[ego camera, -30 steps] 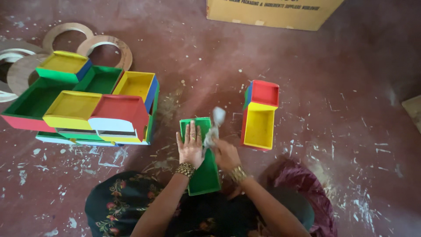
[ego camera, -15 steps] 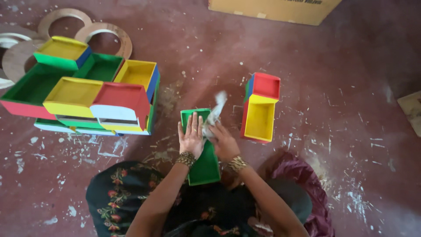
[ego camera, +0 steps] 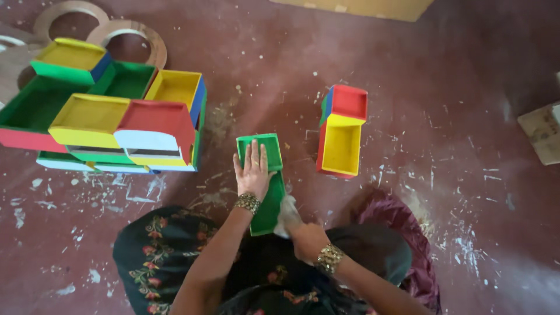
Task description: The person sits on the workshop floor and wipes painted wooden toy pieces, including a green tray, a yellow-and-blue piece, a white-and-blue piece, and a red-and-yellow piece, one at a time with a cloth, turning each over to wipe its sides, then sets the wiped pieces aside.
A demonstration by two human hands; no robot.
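Observation:
A green painted open box (ego camera: pixel 263 147) lies on the reddish floor in front of me. My left hand (ego camera: pixel 252 171) rests flat on it with fingers spread, pressing it down. My right hand (ego camera: pixel 304 236) is at the box's near right corner, closed on a crumpled whitish cloth (ego camera: pixel 287 211) that touches the box's side. Both wrists carry gold bangles.
A pile of several painted open boxes, yellow, green and red (ego camera: pixel 111 116), stands at the left. A red and yellow box pair (ego camera: pixel 342 131) sits to the right. Wooden rings (ego camera: pixel 125 35) lie at the back left, cardboard (ego camera: pixel 373 7) at the back, a block (ego camera: pixel 542 131) at far right.
My right hand has drawn the cloth from the box's far end back along its side to the near corner. My left hand has stayed pressed on the box.

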